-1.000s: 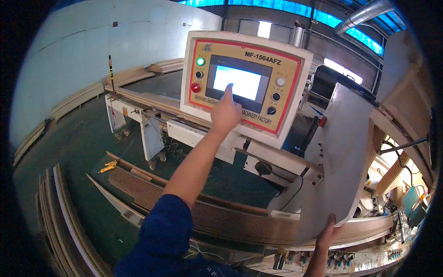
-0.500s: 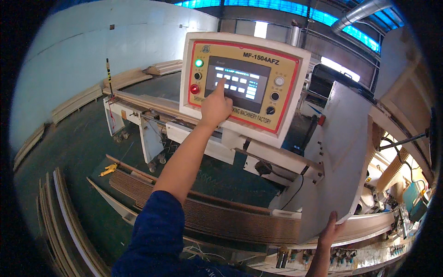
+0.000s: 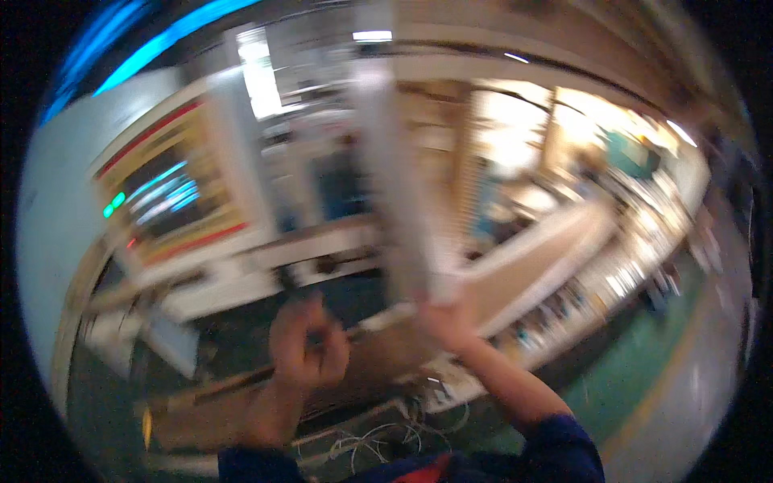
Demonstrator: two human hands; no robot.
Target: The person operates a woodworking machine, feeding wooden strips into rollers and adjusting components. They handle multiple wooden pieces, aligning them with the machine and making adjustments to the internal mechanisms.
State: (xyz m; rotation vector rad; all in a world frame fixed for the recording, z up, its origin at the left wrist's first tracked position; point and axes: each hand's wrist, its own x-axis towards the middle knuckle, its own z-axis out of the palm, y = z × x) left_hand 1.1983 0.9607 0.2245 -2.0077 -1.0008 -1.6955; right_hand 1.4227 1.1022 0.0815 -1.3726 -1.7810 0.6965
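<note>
At the pale panel point(image 3: 392, 161), right hand point(image 3: 447, 319), fingers seemingly round its edge; left hand point(image 3: 294, 344), fingers released, half-curled.

Red-edged yellow control panel point(image 3: 211, 179), blue-streaked dark screen point(image 3: 163, 196), green light point(image 3: 118, 200), navy sleeves point(image 3: 561, 447), pale-blue wall point(image 3: 55, 201)

Blue skylight strips point(image 3: 173, 39) slant above a pale wall point(image 3: 60, 181), green floor point(image 3: 664, 334) showing right.
</note>
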